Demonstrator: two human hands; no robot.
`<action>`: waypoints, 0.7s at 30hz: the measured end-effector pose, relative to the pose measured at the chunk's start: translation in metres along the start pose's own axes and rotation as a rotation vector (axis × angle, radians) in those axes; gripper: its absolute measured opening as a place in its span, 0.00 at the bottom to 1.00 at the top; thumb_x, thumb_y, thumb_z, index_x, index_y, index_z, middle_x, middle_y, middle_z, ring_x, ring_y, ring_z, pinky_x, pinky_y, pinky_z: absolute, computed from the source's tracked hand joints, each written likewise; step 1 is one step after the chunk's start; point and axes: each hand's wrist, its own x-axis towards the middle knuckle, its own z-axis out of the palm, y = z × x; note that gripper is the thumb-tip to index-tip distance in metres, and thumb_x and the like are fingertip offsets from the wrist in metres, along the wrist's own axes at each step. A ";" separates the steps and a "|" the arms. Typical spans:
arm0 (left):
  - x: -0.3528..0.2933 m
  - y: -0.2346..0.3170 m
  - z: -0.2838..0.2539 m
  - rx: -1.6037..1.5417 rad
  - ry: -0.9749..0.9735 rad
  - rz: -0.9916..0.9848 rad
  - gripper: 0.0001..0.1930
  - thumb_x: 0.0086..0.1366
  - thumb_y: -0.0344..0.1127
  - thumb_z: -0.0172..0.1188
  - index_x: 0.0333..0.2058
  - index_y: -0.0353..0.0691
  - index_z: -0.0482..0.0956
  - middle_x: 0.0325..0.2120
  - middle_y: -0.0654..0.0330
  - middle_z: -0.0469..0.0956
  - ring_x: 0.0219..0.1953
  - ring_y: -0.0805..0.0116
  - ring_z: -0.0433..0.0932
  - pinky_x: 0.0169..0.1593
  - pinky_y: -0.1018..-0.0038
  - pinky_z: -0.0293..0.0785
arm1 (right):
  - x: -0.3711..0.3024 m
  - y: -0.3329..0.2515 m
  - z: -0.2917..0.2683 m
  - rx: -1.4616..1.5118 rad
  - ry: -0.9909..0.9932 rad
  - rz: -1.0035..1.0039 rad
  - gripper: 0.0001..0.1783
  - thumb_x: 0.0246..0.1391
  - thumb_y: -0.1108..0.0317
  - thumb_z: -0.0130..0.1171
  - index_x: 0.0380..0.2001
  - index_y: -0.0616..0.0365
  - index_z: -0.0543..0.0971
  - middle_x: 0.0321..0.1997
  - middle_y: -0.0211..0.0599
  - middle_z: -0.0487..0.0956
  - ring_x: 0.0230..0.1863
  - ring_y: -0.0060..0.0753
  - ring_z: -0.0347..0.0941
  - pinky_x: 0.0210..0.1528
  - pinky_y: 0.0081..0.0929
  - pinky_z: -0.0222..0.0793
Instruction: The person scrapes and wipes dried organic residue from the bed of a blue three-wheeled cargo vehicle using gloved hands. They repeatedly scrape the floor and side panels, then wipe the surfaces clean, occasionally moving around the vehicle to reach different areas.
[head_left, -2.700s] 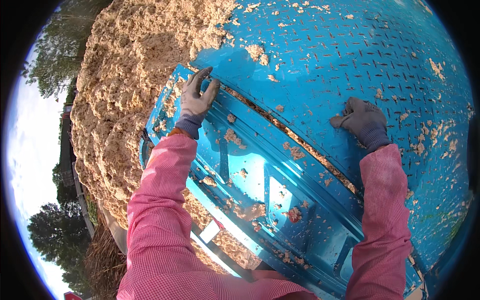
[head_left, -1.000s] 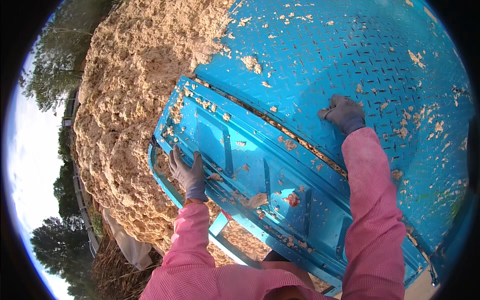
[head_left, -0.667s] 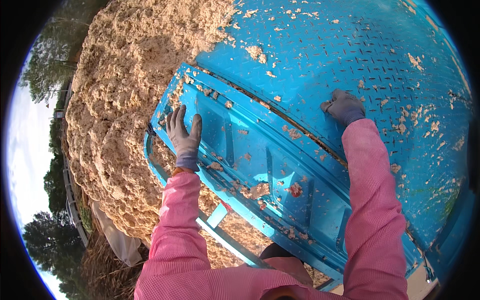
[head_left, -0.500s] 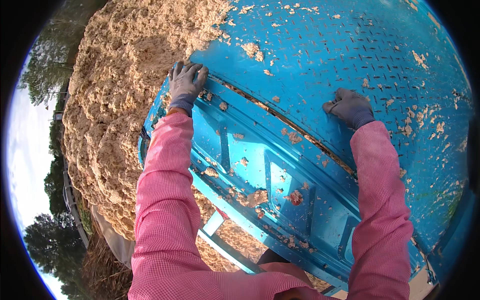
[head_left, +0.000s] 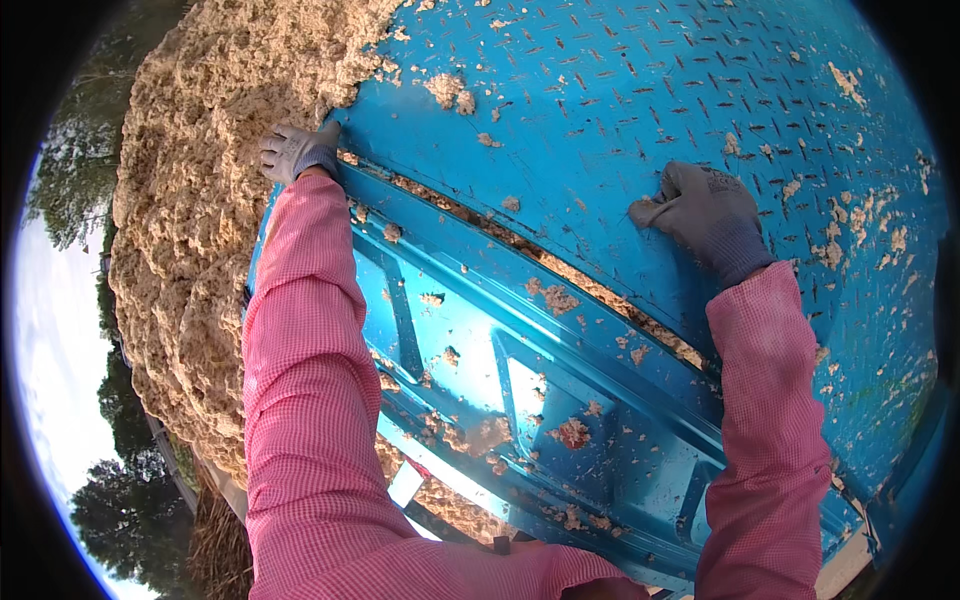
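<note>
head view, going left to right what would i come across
Dark trees → brown stalks → gloved left hand → tan clump near the top → reddish clump lower down → gloved right hand → pale patch at upper right.

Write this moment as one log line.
left grey-gloved hand: open, at lumpy tan heap | right gloved hand: curled, at blue metal sheet

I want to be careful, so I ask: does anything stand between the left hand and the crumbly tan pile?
Nothing visible does. The left hand appears over the edge of the crumbly tan pile, with nothing showing between them; whether it touches, I cannot tell.
</note>
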 end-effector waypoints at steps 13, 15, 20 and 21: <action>-0.253 -0.239 -0.042 -0.390 0.257 0.291 0.46 0.60 0.57 0.70 0.74 0.53 0.61 0.74 0.46 0.56 0.76 0.44 0.51 0.76 0.48 0.49 | -0.022 0.000 -0.013 0.313 -0.073 0.070 0.29 0.54 0.42 0.65 0.50 0.51 0.85 0.57 0.44 0.83 0.59 0.44 0.79 0.66 0.39 0.70; -0.323 -0.297 -0.057 -0.512 0.130 0.027 0.50 0.60 0.57 0.71 0.75 0.47 0.57 0.74 0.46 0.56 0.76 0.41 0.51 0.75 0.47 0.52 | -0.061 0.008 -0.007 0.532 0.110 -0.026 0.27 0.55 0.47 0.66 0.52 0.53 0.84 0.57 0.43 0.83 0.58 0.44 0.79 0.65 0.40 0.70; -0.442 -0.391 -0.037 -1.437 -0.439 -0.583 0.44 0.67 0.54 0.68 0.75 0.61 0.52 0.62 0.49 0.71 0.56 0.51 0.78 0.61 0.55 0.76 | -0.251 0.055 0.046 0.244 0.711 -0.343 0.22 0.54 0.62 0.72 0.51 0.53 0.83 0.49 0.34 0.84 0.54 0.50 0.77 0.58 0.45 0.73; -0.446 -0.407 -0.031 -1.564 -0.558 -0.697 0.42 0.66 0.55 0.69 0.73 0.60 0.56 0.61 0.50 0.73 0.54 0.52 0.79 0.60 0.55 0.77 | -0.300 0.068 0.059 0.241 0.653 -0.314 0.22 0.53 0.62 0.72 0.51 0.53 0.83 0.48 0.36 0.83 0.53 0.51 0.77 0.57 0.46 0.73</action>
